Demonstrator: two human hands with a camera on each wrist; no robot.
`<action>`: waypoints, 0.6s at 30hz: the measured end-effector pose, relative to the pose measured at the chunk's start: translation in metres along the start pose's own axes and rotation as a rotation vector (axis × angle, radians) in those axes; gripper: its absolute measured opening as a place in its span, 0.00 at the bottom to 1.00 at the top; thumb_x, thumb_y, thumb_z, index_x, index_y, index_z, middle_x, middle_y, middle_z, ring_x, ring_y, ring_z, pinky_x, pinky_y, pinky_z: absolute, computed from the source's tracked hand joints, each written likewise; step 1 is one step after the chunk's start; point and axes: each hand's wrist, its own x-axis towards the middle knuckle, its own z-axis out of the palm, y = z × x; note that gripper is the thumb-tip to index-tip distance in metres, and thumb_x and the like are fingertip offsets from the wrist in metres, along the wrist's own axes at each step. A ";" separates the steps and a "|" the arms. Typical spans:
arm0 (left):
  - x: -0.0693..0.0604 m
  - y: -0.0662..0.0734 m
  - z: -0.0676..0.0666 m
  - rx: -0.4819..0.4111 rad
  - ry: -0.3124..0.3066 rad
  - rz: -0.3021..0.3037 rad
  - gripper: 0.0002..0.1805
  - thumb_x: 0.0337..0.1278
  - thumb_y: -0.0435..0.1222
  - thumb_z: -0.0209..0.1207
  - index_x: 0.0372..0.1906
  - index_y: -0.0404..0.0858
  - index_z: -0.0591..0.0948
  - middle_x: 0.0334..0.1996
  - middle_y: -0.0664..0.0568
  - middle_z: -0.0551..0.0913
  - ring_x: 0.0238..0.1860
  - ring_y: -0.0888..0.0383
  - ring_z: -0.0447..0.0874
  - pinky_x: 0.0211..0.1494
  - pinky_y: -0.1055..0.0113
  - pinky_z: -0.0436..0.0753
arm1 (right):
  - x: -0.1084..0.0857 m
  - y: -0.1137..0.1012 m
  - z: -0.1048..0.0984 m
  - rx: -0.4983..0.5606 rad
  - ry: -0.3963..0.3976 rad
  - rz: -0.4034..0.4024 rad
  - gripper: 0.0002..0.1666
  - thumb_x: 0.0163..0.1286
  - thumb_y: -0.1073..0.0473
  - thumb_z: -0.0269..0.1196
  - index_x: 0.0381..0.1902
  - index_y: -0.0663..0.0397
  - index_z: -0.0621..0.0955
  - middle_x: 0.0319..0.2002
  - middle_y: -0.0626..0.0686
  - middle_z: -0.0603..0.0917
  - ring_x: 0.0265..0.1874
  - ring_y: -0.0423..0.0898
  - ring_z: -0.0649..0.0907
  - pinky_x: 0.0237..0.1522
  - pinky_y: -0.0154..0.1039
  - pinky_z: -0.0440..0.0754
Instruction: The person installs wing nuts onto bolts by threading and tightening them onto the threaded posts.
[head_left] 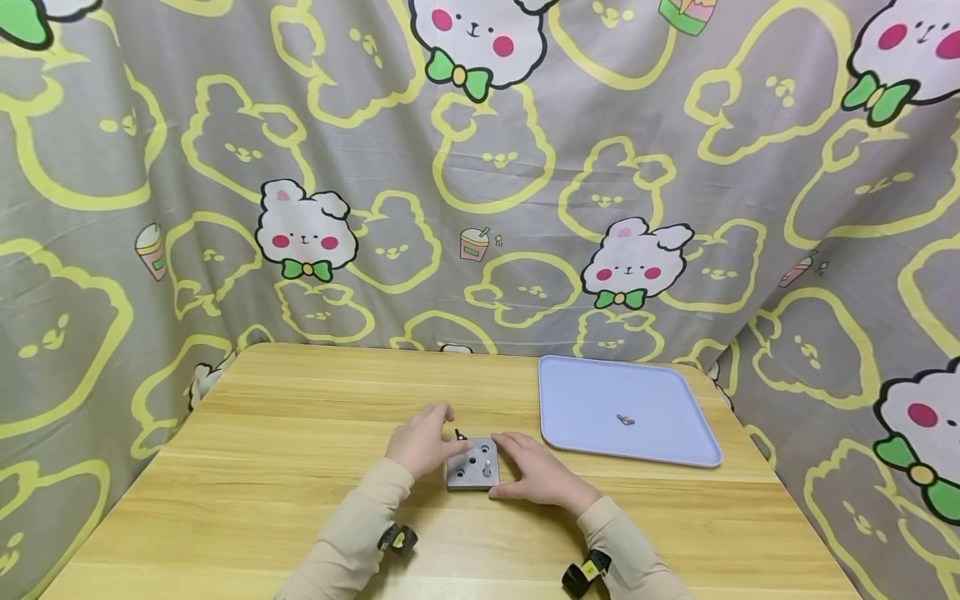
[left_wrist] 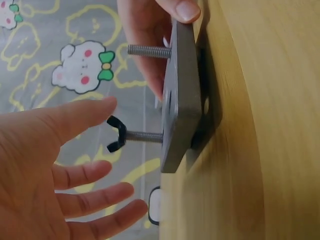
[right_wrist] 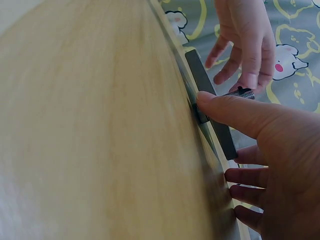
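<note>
A grey square metal block (head_left: 472, 482) with several holes sits at the table's middle, seen edge-on in both wrist views. A bare threaded bolt (left_wrist: 149, 51) stands up from it. Near another corner rises a second threaded bolt (left_wrist: 145, 137) topped by a black wing nut (left_wrist: 121, 136). My left hand (head_left: 422, 443) hovers around that wing nut, thumb and fingers spread and apart from it in the left wrist view. My right hand (head_left: 542, 472) grips the block at its right side, thumb (right_wrist: 215, 104) on the near edge and fingers toward the far edge.
A pale blue tray (head_left: 592, 392) lies at the back right, with small metal pieces (head_left: 625, 419) on it. The wooden table (head_left: 247, 467) ends at a patterned curtain (head_left: 525, 308) behind. Both wrists carry black strapped cameras.
</note>
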 end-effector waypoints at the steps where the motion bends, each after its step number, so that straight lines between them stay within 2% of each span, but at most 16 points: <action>1: -0.001 0.002 0.000 0.021 0.013 0.001 0.25 0.46 0.55 0.69 0.42 0.44 0.77 0.37 0.51 0.83 0.31 0.57 0.79 0.30 0.62 0.76 | 0.000 0.000 0.000 0.001 0.001 0.000 0.56 0.55 0.34 0.68 0.73 0.54 0.62 0.69 0.61 0.69 0.68 0.61 0.69 0.69 0.61 0.66; 5: -0.005 0.009 -0.001 0.082 0.054 0.011 0.24 0.45 0.58 0.68 0.36 0.44 0.77 0.30 0.54 0.80 0.25 0.59 0.74 0.25 0.66 0.71 | 0.000 0.002 0.001 0.001 0.003 -0.002 0.55 0.55 0.34 0.68 0.73 0.54 0.63 0.69 0.61 0.69 0.69 0.60 0.69 0.70 0.60 0.66; 11: -0.006 0.009 0.002 0.126 0.101 0.029 0.22 0.46 0.57 0.69 0.33 0.44 0.77 0.26 0.55 0.78 0.23 0.60 0.72 0.23 0.68 0.70 | 0.000 0.003 0.002 -0.002 0.001 -0.003 0.56 0.55 0.33 0.68 0.73 0.54 0.62 0.69 0.61 0.68 0.68 0.61 0.69 0.69 0.61 0.66; 18: -0.004 0.009 0.005 0.142 0.110 0.034 0.20 0.47 0.55 0.69 0.34 0.45 0.77 0.24 0.57 0.76 0.21 0.61 0.71 0.21 0.68 0.68 | 0.000 0.003 0.002 0.001 0.002 -0.002 0.56 0.55 0.33 0.68 0.73 0.53 0.62 0.70 0.61 0.68 0.69 0.61 0.68 0.70 0.61 0.66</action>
